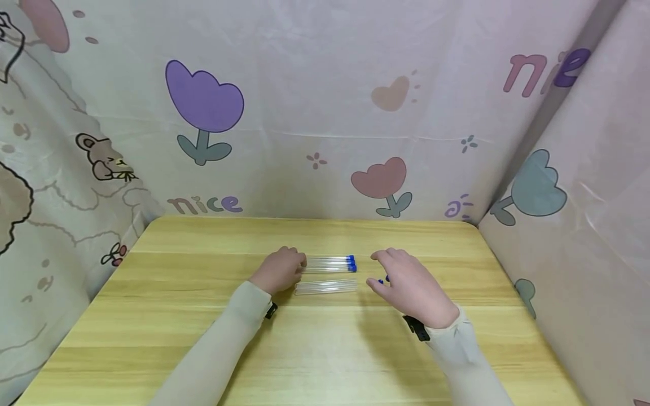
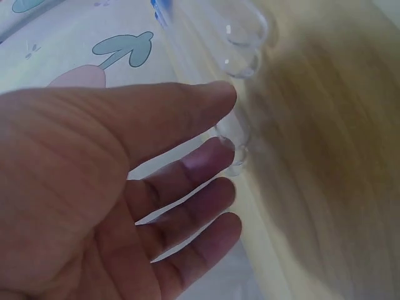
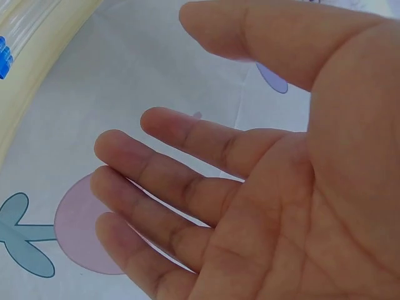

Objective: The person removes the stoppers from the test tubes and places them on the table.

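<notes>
Two clear tubes with blue caps (image 1: 330,263) lie side by side at the middle of the wooden table (image 1: 325,349). A third clear tube (image 1: 325,287), without a cap, lies just in front of them. My left hand (image 1: 280,270) rests at the tubes' left ends. In the left wrist view its fingers (image 2: 200,169) are relaxed, with the rounded tube ends (image 2: 240,44) just beyond the fingertips. My right hand (image 1: 411,286) hovers palm down to the right of the tubes, over a small blue cap (image 1: 381,281). Its palm (image 3: 262,187) holds nothing.
Cloth walls printed with flowers (image 1: 205,107) and the word "nice" close in the table at the back and on both sides. Bare wood stretches from the hands to the near edge. Both sleeves (image 1: 223,349) reach in from the front.
</notes>
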Available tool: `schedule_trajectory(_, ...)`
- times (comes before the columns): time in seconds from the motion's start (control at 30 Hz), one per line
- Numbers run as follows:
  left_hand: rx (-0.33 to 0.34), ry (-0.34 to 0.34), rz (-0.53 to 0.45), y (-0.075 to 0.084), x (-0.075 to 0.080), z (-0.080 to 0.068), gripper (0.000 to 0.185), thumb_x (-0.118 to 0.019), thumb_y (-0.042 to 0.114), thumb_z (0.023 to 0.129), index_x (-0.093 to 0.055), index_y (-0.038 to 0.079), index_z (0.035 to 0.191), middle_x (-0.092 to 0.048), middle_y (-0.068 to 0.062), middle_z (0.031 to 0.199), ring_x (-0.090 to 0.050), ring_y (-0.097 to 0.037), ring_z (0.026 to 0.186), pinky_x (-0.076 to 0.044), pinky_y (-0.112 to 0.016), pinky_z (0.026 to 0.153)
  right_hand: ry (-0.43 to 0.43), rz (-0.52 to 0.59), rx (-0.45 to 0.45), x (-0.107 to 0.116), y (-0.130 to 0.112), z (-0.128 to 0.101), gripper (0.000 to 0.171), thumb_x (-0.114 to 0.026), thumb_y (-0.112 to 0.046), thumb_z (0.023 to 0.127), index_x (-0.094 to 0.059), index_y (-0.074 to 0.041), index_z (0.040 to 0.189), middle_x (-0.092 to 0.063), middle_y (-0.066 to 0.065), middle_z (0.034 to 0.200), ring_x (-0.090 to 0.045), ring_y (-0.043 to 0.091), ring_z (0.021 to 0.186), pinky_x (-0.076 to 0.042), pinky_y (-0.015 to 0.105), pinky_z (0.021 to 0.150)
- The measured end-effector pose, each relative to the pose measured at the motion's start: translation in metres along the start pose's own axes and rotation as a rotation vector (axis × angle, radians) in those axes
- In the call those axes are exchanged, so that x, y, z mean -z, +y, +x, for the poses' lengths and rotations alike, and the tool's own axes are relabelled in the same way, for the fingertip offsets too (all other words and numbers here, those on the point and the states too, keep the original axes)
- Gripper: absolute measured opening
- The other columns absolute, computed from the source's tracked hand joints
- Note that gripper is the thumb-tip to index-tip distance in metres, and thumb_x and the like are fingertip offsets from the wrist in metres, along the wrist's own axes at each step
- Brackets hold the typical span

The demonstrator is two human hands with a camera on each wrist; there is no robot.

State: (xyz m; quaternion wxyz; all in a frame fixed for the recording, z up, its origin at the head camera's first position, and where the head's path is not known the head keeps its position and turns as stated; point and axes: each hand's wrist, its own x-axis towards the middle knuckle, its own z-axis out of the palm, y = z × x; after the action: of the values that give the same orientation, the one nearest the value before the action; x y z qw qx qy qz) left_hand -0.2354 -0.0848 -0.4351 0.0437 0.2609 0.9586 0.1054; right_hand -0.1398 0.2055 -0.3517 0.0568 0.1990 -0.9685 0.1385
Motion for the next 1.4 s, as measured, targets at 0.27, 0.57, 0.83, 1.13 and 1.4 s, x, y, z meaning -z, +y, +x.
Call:
schedule_trajectory(0.27, 0.016, -0.008, -0.007, -0.007, -0.010, 0.001, 0.012, -0.079, 0.016, 0.093, -0.069, 0.015, 0.086, -0.060, 0.002, 0.083, -0.049, -0.020, 0.081, -0.050, -0.036, 0.074, -0.019, 0.014, -0.020, -0.003, -0.001, 0.001, 0.046, -0.071, -0.034, 0.097, -0.064, -0.002, 0.129, -0.067, 0.012, 0.124, -0.063, 0.031, 0.114, -0.051, 0.049, 0.100)
schedule_trajectory(0.57, 0.033, 0.071, -0.106, -0.002, 0.009, -0.011, 0.007, -0.069, 0.013, 0.098, -0.075, 0.010, 0.095, -0.066, 0.001, 0.092, -0.059, -0.019, 0.088, -0.056, -0.039, 0.083, 0.020, 0.027, -0.032, -0.008, 0.002, 0.001, 0.049, -0.072, -0.032, 0.097, -0.061, -0.001, 0.133, -0.065, 0.014, 0.126, -0.063, 0.032, 0.115, -0.052, 0.050, 0.099)
schedule_trajectory(0.83, 0.002, 0.210, -0.161, 0.024, 0.058, -0.049, 0.012, -0.069, 0.022, 0.101, -0.071, 0.011, 0.106, -0.067, 0.001, 0.102, -0.062, -0.019, 0.095, -0.056, -0.041, 0.084, 0.130, 0.063, -0.054, -0.008, 0.002, 0.007, 0.071, -0.071, -0.036, 0.097, -0.044, -0.003, 0.153, -0.060, 0.018, 0.138, -0.058, 0.035, 0.125, -0.052, 0.051, 0.100)
schedule_trajectory(1.13, -0.025, 0.256, -0.141, 0.036, 0.079, -0.072, 0.013, -0.069, 0.024, 0.101, -0.071, 0.014, 0.109, -0.071, 0.006, 0.095, -0.058, -0.008, 0.075, -0.052, -0.032, 0.071, 0.221, 0.046, 0.000, -0.005, -0.002, 0.011, 0.047, -0.073, -0.031, 0.097, -0.063, -0.005, 0.134, -0.071, 0.009, 0.119, -0.068, 0.025, 0.106, -0.059, 0.046, 0.086)
schedule_trajectory(1.4, -0.020, 0.237, -0.181, 0.041, 0.089, -0.080, 0.011, -0.070, 0.024, 0.100, -0.070, 0.018, 0.109, -0.070, 0.010, 0.094, -0.058, -0.007, 0.076, -0.051, -0.031, 0.071, 0.269, 0.097, 0.111, 0.001, -0.007, 0.008, 0.015, -0.076, -0.023, 0.096, -0.072, -0.014, 0.108, -0.070, -0.007, 0.095, -0.065, 0.008, 0.084, -0.057, 0.029, 0.069)
